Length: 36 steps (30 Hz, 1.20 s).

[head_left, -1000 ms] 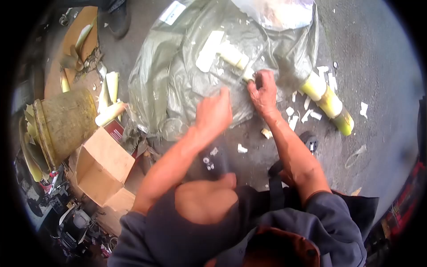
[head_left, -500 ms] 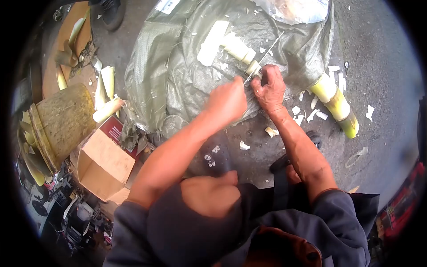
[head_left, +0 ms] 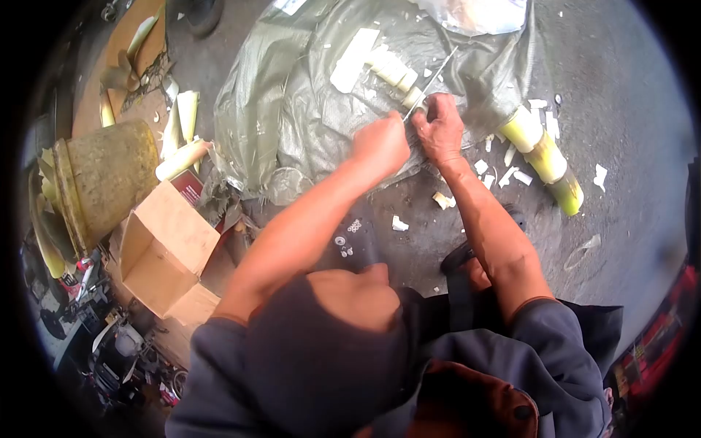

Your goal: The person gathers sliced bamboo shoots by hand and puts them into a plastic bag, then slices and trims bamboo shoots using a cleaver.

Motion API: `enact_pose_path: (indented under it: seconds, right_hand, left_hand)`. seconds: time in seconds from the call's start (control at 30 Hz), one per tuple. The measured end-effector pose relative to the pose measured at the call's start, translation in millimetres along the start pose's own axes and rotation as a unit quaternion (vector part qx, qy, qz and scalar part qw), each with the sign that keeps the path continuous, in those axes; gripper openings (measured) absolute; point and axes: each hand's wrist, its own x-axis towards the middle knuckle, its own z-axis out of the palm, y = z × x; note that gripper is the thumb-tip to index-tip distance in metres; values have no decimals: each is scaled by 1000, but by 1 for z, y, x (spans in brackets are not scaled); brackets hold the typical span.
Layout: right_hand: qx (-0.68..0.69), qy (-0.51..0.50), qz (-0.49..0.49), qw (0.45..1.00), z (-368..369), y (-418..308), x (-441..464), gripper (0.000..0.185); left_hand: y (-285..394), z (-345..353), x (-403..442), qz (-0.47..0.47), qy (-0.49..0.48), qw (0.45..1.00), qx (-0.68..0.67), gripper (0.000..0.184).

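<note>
My left hand (head_left: 383,146) is closed in a fist around the handle end of a thin-bladed knife (head_left: 438,73), whose blade points up and to the right. The blade crosses a pale peeled bamboo shoot (head_left: 393,70) lying on a grey woven plastic sack (head_left: 307,95). At the shoot's near end, my right hand (head_left: 441,131) has its fingers curled, gripping it close beside the blade. My fingers partly hide that end. A flat white cut slab (head_left: 355,61) lies beside the shoot's far end.
Another bamboo shoot (head_left: 544,150) with a green tip lies on the right, among white scraps (head_left: 522,177). A yellowish bucket (head_left: 109,186) lies on its side at left, near an open cardboard box (head_left: 171,241) and peeled sheaths (head_left: 182,157). A clear plastic bag (head_left: 475,14) sits at the top.
The view has shifted slightly. Both hands stay at the shoot's near end, and the knife blade still lies across it, with little visible change in the shoot.
</note>
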Motion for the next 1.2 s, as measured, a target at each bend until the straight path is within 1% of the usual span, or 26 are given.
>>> enact_pose_path:
  seconds: [0.07,0.13,0.17,0.2,0.23,0.27,0.3,0.33,0.37,0.43,0.47,0.57,0.77,0.87,0.97,1.07,1.13,1.17,1.2]
  right_hand:
    - [-13,-15,-27,999,-5,-1,4,26]
    - [-32,-28,-52,998,-10,1,5,25]
    - [24,-24,-27,999,-10,4,6,25]
    - [80,-22,0,997,-9,8,6,25]
    - [136,-25,31,990,-6,16,3,24]
    - [88,-6,-12,996,-8,16,1,22]
    - [86,13,-8,996,-10,9,-2,19]
    - [69,33,-10,997,-7,7,-10,17]
    - [54,60,-24,996,-3,7,-6,14]
    - [63,75,-26,995,4,9,2,14]
    - [64,77,-17,995,5,9,-4,14]
    - [43,63,-1,997,7,10,-3,15]
    - [31,53,-17,998,1,2,1,14]
    - [32,27,0,999,-3,-1,2,15]
    - [18,39,-18,999,0,1,1,16]
    - [85,31,51,995,-1,1,-3,15]
    - [142,8,96,985,1,7,-1,17]
    - [171,14,96,980,2,13,1,18]
    - [198,20,98,975,2,20,1,19]
  left_hand:
    - [7,8,16,1,28,1000,-7,22]
    - [-3,12,19,17,51,998,-30,23]
    - [-14,13,21,22,63,997,-40,23]
    - [-17,9,15,46,83,994,-52,21]
    - [-21,10,8,45,85,994,-43,21]
    - [-14,-1,-9,39,78,996,-34,20]
    - [-10,-5,-24,30,66,997,-25,20]
    - [-9,-4,-34,45,79,996,-16,18]
    - [-10,-3,-37,39,61,997,1,18]
    - [-9,-3,-42,32,32,998,40,18]
    - [-10,-3,-45,51,43,997,28,18]
    - [-8,-6,-49,63,30,997,14,16]
    - [2,-13,-39,5,-41,999,20,18]
    - [5,1,-5,30,1,999,-15,19]
    - [18,8,23,19,-3,999,-26,21]
    - [6,14,29,16,31,999,-32,26]
    - [-13,17,23,53,79,994,-59,25]
    - [-21,18,18,72,99,990,-74,24]
    - [-26,13,7,77,109,978,-161,27]
